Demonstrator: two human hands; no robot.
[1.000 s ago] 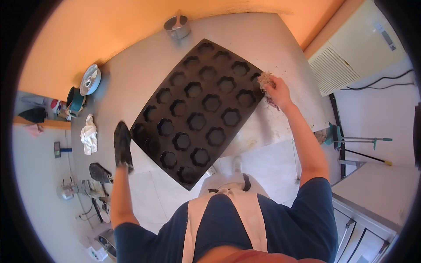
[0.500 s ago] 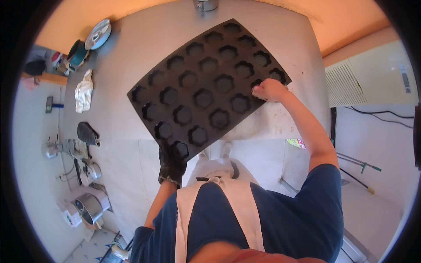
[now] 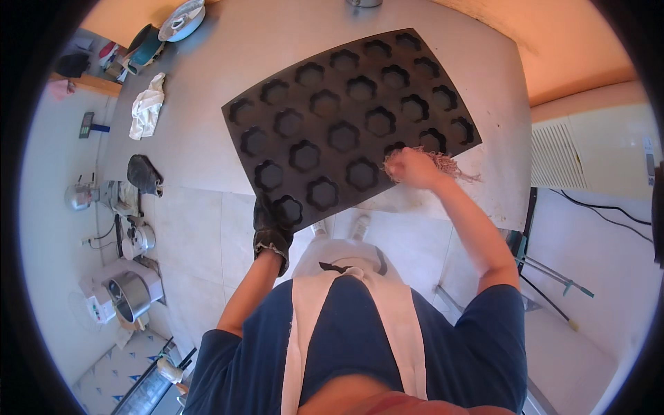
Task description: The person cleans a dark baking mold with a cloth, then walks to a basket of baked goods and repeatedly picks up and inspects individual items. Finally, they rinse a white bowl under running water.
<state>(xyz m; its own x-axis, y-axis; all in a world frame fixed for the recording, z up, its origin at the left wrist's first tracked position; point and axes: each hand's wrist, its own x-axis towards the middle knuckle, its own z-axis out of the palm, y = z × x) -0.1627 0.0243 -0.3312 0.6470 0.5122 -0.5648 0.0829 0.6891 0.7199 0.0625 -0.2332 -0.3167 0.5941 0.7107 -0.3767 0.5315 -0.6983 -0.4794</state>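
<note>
A large dark baking tray (image 3: 344, 137) with several rows of flower-shaped cups lies tilted over the steel table, its near left corner jutting past the front edge. My left hand (image 3: 272, 232), in a dark oven mitt, grips that corner. My bare right hand (image 3: 413, 168) is closed round a bunch of thin pinkish-brown strands (image 3: 453, 166), like a stringy scrubbing rag. It is over the tray's near right edge, by the cups there. Strands poke out on both sides of the fist. The fingers are slightly blurred.
On the steel table (image 3: 200, 104) lie a white cloth (image 3: 147, 107) and a second dark mitt (image 3: 144, 174), at the left. A round metal pan (image 3: 182, 21) and a dark green pot (image 3: 144, 47) stand at the far left. A mixer bowl (image 3: 128, 296) is below left.
My right hand has shifted along the tray's near edge toward the left, and more of the strands show. The left mitt stays on the corner. The whole view has shifted slightly.
</note>
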